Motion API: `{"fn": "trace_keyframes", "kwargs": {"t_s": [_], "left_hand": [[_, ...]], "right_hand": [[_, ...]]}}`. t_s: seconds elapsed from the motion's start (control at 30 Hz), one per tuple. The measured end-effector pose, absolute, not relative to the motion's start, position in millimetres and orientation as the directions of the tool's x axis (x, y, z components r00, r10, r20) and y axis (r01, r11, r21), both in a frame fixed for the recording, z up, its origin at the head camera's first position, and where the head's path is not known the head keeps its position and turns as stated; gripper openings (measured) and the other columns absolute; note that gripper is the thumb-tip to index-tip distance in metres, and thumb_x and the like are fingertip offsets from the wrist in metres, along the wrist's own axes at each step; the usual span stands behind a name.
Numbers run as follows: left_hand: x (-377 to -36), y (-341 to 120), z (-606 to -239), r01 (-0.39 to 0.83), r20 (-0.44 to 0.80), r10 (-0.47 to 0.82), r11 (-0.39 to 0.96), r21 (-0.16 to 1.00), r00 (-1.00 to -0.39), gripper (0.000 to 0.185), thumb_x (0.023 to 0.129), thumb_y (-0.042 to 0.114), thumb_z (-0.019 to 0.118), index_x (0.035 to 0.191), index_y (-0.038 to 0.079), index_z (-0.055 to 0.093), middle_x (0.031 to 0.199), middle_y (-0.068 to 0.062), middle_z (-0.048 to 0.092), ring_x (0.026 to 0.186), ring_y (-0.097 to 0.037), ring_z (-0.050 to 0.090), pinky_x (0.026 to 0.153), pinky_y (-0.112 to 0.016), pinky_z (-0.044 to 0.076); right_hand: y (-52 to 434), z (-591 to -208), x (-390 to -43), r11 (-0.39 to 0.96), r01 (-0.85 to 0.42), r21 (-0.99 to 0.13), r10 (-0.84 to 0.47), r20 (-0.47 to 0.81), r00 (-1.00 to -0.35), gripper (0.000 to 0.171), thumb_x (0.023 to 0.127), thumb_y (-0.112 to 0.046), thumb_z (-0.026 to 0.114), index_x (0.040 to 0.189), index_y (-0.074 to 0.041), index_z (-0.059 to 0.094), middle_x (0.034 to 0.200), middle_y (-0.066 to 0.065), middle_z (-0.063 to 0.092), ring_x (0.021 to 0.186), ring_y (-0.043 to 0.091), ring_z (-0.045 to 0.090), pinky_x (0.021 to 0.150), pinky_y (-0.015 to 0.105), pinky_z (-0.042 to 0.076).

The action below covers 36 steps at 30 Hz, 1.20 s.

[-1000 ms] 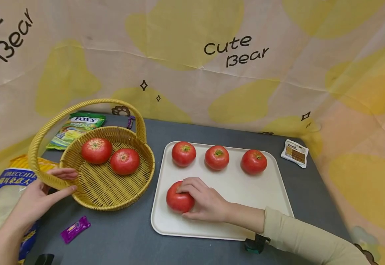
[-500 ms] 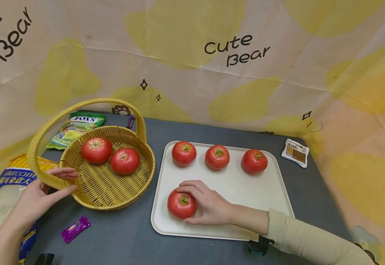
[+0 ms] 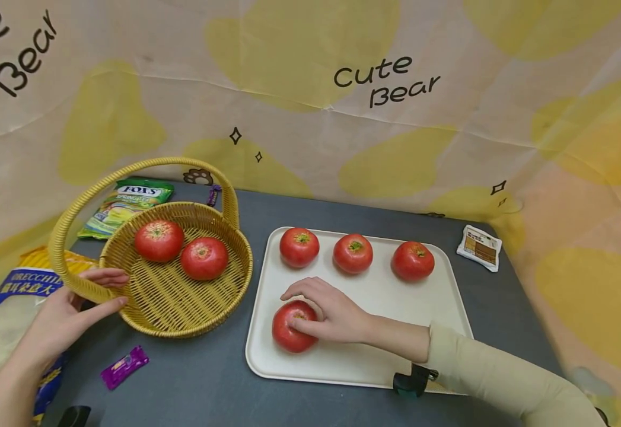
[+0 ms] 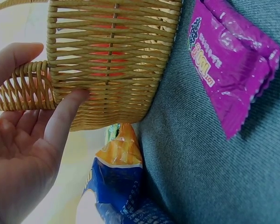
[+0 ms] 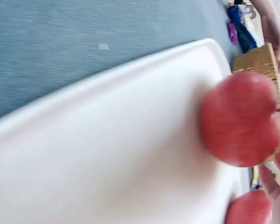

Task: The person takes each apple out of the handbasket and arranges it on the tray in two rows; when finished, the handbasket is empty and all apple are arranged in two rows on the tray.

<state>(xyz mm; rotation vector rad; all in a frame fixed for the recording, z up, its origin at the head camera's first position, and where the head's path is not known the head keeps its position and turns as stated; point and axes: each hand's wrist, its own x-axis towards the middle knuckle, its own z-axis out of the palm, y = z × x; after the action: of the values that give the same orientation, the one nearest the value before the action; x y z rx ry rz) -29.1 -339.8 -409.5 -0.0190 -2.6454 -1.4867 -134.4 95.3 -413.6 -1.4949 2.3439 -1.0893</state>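
Observation:
My left hand [image 3: 77, 308] holds the yellow wicker basket [image 3: 177, 317] at the base of its handle, fingers at the inner side. In the left wrist view, thumb and fingers lie around that handle base [image 4: 25, 86]. Two tomatoes [image 3: 159, 240] sit in the basket. My right hand [image 3: 337, 314] hovers over the front-left tomato [image 3: 287, 332] on the white tray [image 3: 385, 370]. Its fingers are loosely bent, and in the right wrist view the fingertips [image 5: 268, 179] stand off the tomato [image 5: 240, 121]. Three more tomatoes [image 3: 353, 254] line the tray's back edge.
A purple wrapped candy [image 3: 124, 367] lies in front of the basket. A blue-and-yellow pasta bag [image 3: 19, 296] stands at the left, and a green FOX'S bag [image 3: 129, 204] behind the basket. At the back right is a small white packet [image 3: 479, 248].
The front-left tomato has turned from lying on its side to stem up on the tray. My right hand has loosened from it and risen slightly. My left hand stays on the basket.

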Motion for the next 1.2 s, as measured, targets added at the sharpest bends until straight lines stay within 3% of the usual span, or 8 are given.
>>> {"fn": "trace_keyframes", "kwargs": {"t_s": [0.13, 0.33, 0.53, 0.7, 0.87, 1.2], "left_hand": [[-28.9, -339.9, -409.9, 0.069, 0.107, -0.042, 0.520, 0.852, -0.993, 0.043, 0.091, 0.005, 0.068, 0.132, 0.010, 0.054, 0.113, 0.021, 0.063, 0.107, 0.010, 0.051, 0.083, -0.006, 0.030], [-29.1, -339.6, -410.8, 0.059, 0.096, -0.047, 0.514, 0.856, -0.994, 0.043, 0.091, 0.006, 0.068, 0.132, 0.010, 0.054, 0.112, 0.021, 0.063, 0.107, 0.010, 0.051, 0.083, -0.006, 0.031], [-28.2, -338.8, -410.7, 0.075, 0.113, -0.044, 0.512, 0.856, -0.993, 0.043, 0.091, 0.005, 0.068, 0.131, 0.010, 0.055, 0.113, 0.018, 0.064, 0.106, 0.008, 0.053, 0.084, -0.006, 0.033], [-28.2, -339.2, -409.6, 0.070, 0.110, -0.048, 0.513, 0.855, -0.993, 0.043, 0.091, 0.006, 0.068, 0.131, 0.009, 0.055, 0.112, 0.019, 0.064, 0.106, 0.008, 0.053, 0.083, -0.006, 0.034], [-29.1, -339.1, -409.4, 0.065, 0.104, -0.047, 0.513, 0.856, -0.993, 0.043, 0.091, 0.006, 0.068, 0.132, 0.009, 0.054, 0.113, 0.019, 0.064, 0.106, 0.008, 0.053, 0.084, -0.006, 0.032], [-28.5, -338.5, -409.3, 0.054, 0.092, -0.050, 0.512, 0.857, -0.994, 0.043, 0.091, 0.007, 0.068, 0.132, 0.007, 0.054, 0.114, 0.018, 0.063, 0.107, 0.009, 0.052, 0.083, -0.006, 0.032]], "right_hand": [[78.3, -401.1, -146.0, 0.201, -0.673, -0.711, -0.845, 0.222, -0.487, 0.030, 0.091, -0.018, 0.066, 0.120, -0.012, 0.060, 0.118, -0.001, 0.062, 0.107, 0.018, 0.058, 0.089, 0.028, 0.050], [42.8, -384.9, -163.5, 0.193, -0.578, -0.793, -0.850, 0.160, -0.502, 0.031, 0.090, -0.013, 0.069, 0.120, -0.006, 0.062, 0.118, 0.005, 0.064, 0.106, 0.014, 0.058, 0.084, 0.026, 0.053], [3.5, -375.7, -177.3, 0.210, -0.567, -0.797, -0.843, 0.146, -0.518, 0.033, 0.088, -0.011, 0.071, 0.120, -0.005, 0.062, 0.112, 0.003, 0.063, 0.100, 0.015, 0.057, 0.082, 0.028, 0.054], [-30.9, -369.1, -189.0, 0.285, -0.658, -0.697, -0.849, 0.136, -0.511, 0.039, 0.087, -0.020, 0.073, 0.122, -0.009, 0.062, 0.115, 0.004, 0.061, 0.097, 0.016, 0.054, 0.082, 0.024, 0.048], [-63.8, -367.1, -201.0, 0.416, -0.717, -0.559, -0.855, 0.029, -0.518, 0.050, 0.085, -0.031, 0.075, 0.129, -0.012, 0.058, 0.124, 0.002, 0.057, 0.112, 0.013, 0.052, 0.091, 0.016, 0.039], [-110.3, -376.8, -206.8, 0.587, -0.741, -0.325, -0.810, -0.225, -0.542, 0.084, 0.077, -0.047, 0.078, 0.147, -0.020, 0.039, 0.139, -0.001, 0.040, 0.123, 0.015, 0.040, 0.090, 0.030, 0.046]]}}
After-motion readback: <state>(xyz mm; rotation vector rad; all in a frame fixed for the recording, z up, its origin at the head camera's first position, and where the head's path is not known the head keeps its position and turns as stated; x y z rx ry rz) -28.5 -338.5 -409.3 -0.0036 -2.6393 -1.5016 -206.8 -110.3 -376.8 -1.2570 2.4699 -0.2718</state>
